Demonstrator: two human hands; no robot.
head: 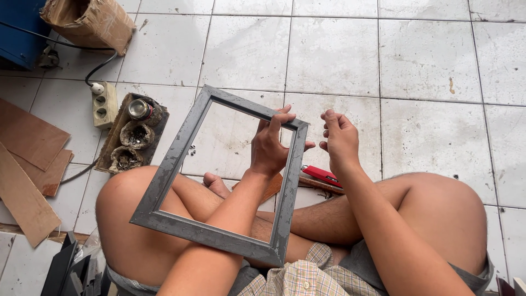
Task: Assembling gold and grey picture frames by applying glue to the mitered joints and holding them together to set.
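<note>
Seated cross-legged on the tile floor [427,66]. Left hand [271,145] passes through the grey frame [175,153] and closes its grip on the far top corner, holding the frame tilted over the lap. Right hand [339,140] sits just beside that corner, fingers pinched; whether they hold anything small I cannot tell. Looks like corner inspection or fitting (a judgement); next calls for a steady frame. Red tool [322,175] half hidden behind the wrist.

Bare tiles [339,55] ahead lie open; power strip [104,104] and wood scraps [27,164] crowd the left
</note>
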